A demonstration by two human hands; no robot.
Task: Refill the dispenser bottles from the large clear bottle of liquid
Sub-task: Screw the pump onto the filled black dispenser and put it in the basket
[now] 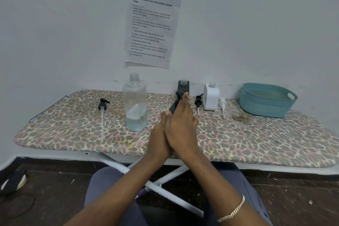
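Both hands press together around a dark dispenser bottle (173, 106), the left hand (159, 134) under the right hand (181, 124). The large clear bottle (135, 104) stands uncapped just left of them, liquid low.

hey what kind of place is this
Probably a makeshift workstation in a bare room: an ironing board serves as the table, a printed task sheet is stuck on the wall, and bottles are laid out.
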